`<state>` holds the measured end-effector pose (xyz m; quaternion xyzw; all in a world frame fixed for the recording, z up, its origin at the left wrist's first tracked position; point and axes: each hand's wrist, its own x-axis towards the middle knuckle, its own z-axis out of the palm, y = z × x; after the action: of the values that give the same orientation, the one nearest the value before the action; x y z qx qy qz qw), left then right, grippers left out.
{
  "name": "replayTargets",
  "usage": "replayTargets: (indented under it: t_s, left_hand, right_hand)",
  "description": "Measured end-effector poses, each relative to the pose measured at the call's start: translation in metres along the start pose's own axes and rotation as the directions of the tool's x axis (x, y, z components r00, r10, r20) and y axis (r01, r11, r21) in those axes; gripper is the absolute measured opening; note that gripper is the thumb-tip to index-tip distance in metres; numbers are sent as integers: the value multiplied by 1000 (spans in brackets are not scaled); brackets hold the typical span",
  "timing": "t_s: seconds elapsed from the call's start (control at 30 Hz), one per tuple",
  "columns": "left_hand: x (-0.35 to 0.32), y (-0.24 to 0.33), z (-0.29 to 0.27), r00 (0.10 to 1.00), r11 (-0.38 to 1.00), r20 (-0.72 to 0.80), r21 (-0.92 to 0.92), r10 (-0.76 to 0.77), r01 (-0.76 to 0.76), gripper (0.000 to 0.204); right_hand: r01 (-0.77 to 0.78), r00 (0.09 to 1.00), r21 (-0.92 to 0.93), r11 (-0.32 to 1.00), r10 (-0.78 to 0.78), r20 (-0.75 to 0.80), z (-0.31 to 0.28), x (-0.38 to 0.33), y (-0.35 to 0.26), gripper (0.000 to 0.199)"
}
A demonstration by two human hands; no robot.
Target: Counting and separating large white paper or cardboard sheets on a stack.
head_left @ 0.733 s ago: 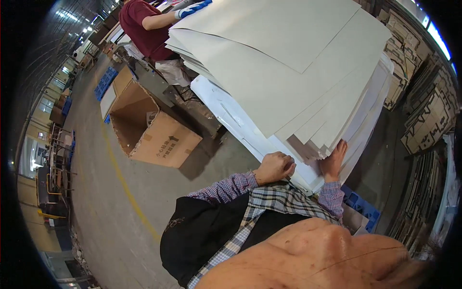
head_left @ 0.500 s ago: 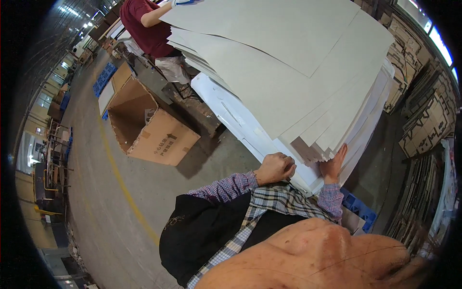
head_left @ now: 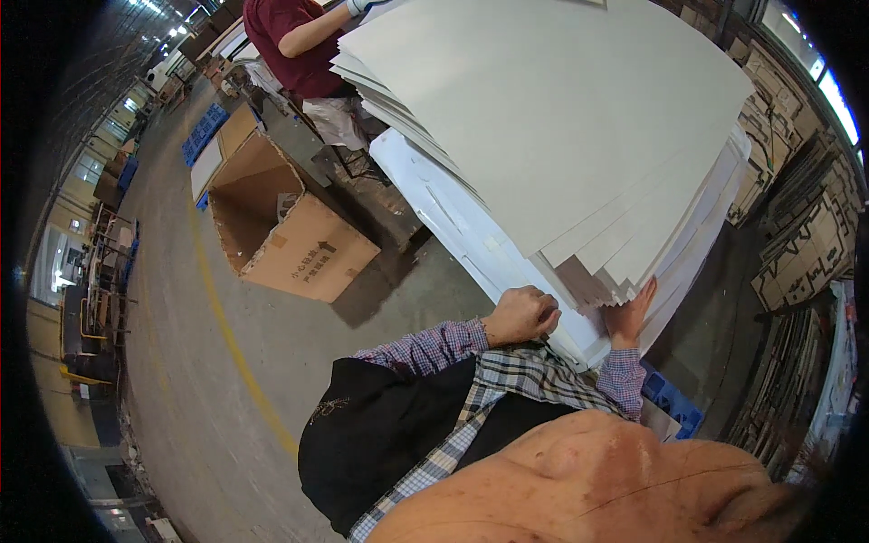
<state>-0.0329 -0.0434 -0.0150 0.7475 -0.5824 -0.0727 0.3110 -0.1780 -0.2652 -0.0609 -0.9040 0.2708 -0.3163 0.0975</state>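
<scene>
A tall stack of large pale grey-white sheets (head_left: pixel 579 136) fills the upper right of the view, its layers fanned so that the edges step back one behind another. The near corner of the stack comes down toward the person's body, and both hands work at that corner. The stack rests on a white worktop (head_left: pixel 444 217) whose long edge runs diagonally from the upper middle down to the hands.

The left hand (head_left: pixel 520 314) is curled, its knuckles up and its fingers bent against the lower sheets at the corner; whether it pinches a sheet or only presses on the edge cannot be told. The right hand (head_left: pixel 631 312) stands more upright, fingers stretched along the stepped sheet edges and touching them, with nothing gripped that can be seen. The two hands are close together but apart, one on each side of the corner. Both wrists come out of plaid sleeves (head_left: pixel 434 348) in checked purple and grey.

Just below the right hand, a blue plastic crate (head_left: pixel 670 403) shows under the worktop. To the left on the concrete floor (head_left: pixel 181 380) stands an open brown cardboard box (head_left: pixel 290 226), beside a yellow line (head_left: pixel 231 339) painted along the floor. At the top, another person in a dark red shirt (head_left: pixel 290 36) stands at the far end of the stack, one arm reaching over it. Flattened brown cardboard (head_left: pixel 806 244) is stacked along the right side.
</scene>
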Motion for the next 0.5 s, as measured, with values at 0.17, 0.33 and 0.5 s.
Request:
replayTargets:
  t_s: [0.17, 0.33, 0.5]
  left_hand:
    - [1, 1, -1, 1000, 1000, -3, 13, 1, -1, 22]
    - [-1, 4, -4, 1000, 1000, -7, -18, -18, 18, 23]
    - [2, -11, -21, 983, 991, 176, -130, 47, -24, 24]
  right_hand:
    - [-19, 1000, -31, 999, 19, -1, 3, -3, 2, 60]
    - [-29, 1000, -16, 999, 29, -2, 4, -2, 0, 60]
    - [-15, 1000, 17, 1000, 16, -25, 6, -6, 0, 63]
